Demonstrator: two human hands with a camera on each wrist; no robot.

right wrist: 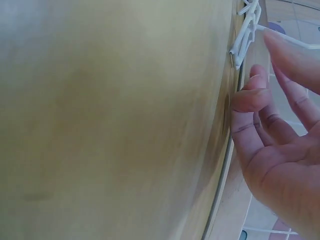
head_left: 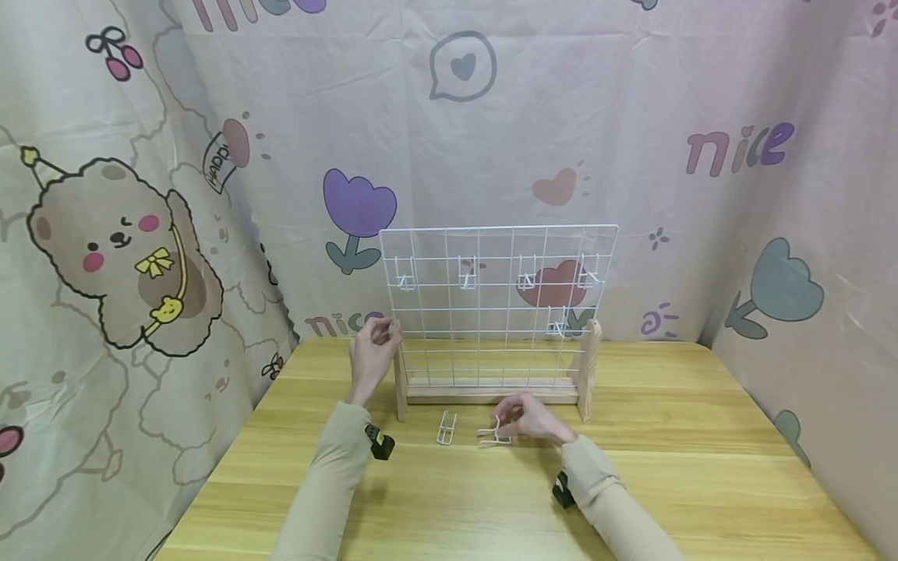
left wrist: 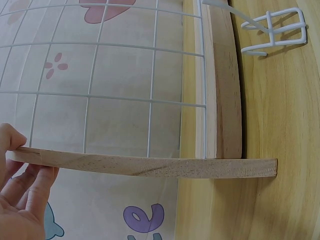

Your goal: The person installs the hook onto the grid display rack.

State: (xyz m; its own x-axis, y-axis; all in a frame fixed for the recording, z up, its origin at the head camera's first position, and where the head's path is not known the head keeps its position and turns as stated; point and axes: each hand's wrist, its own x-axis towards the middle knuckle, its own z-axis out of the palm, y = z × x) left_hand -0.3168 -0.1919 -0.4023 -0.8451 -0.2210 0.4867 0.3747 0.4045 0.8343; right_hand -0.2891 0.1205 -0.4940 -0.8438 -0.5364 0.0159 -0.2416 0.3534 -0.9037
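Observation:
A white wire grid panel (head_left: 491, 309) stands upright between the wooden side posts of a stand. My left hand (head_left: 372, 354) grips the top of the left wooden post (left wrist: 150, 164), thumb on one side and fingers on the other. In front of the stand, my right hand (head_left: 529, 417) pinches the upright prong of a white wire hook (head_left: 496, 441), its base low over the table. The right wrist view has the thumb over that hook (right wrist: 246, 37), with the other fingers curled below. A second wire hook (head_left: 447, 430) lies on the table to the left.
Several white hooks hang on the grid's upper rows, and one hook (head_left: 556, 327) hangs lower right. A wooden crossbar (head_left: 491, 394) joins the posts. The wooden table (head_left: 652, 467) ends against a printed curtain (head_left: 463, 140) behind.

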